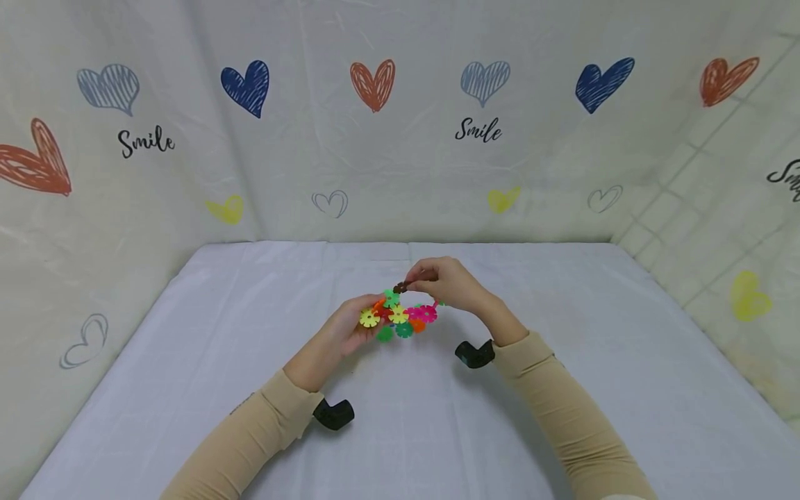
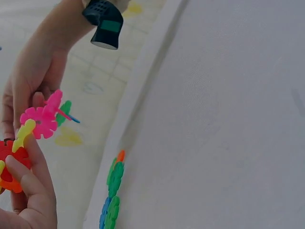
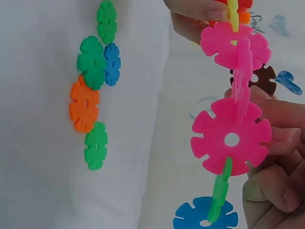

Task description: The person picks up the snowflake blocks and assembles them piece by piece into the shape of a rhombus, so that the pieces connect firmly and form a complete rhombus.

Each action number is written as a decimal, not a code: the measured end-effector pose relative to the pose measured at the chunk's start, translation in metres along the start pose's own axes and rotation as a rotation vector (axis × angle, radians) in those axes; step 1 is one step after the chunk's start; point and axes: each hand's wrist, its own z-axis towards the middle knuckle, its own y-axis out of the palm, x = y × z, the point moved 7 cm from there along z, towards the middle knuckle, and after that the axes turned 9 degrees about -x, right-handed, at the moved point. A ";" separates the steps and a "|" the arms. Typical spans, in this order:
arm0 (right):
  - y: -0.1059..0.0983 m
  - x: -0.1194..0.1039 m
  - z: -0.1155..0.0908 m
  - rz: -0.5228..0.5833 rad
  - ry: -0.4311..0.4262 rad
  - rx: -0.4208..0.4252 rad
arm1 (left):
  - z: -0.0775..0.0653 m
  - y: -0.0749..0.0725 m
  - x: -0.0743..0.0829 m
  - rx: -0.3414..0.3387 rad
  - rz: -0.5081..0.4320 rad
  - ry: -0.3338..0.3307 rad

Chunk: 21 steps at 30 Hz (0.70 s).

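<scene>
My left hand grips a chain of slotted plastic flower discs at its left end. Yellow discs, a red disc, pink discs, a green disc and a blue disc belong to this chain. Between thumb and fingertips, my right hand pinches a brown disc right at the edge of a light green disc at the top of the chain. Behind the pink discs, the brown disc is partly hidden in the right wrist view.
Several loose discs lie on the white-covered table below the hands: green, blue and orange. A white cloth wall with printed hearts stands behind the table. Black wrist devices hang beneath both sleeves.
</scene>
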 end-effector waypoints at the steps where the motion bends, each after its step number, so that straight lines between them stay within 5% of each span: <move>1: 0.000 0.000 0.000 -0.005 0.002 -0.004 | 0.000 0.000 0.000 0.002 0.007 -0.001; 9: 0.001 -0.003 -0.002 -0.103 -0.006 -0.021 | -0.001 0.001 0.001 0.000 0.054 -0.004; 21: 0.010 -0.003 0.003 -0.085 -0.049 -0.017 | 0.001 -0.005 -0.003 0.039 0.024 -0.020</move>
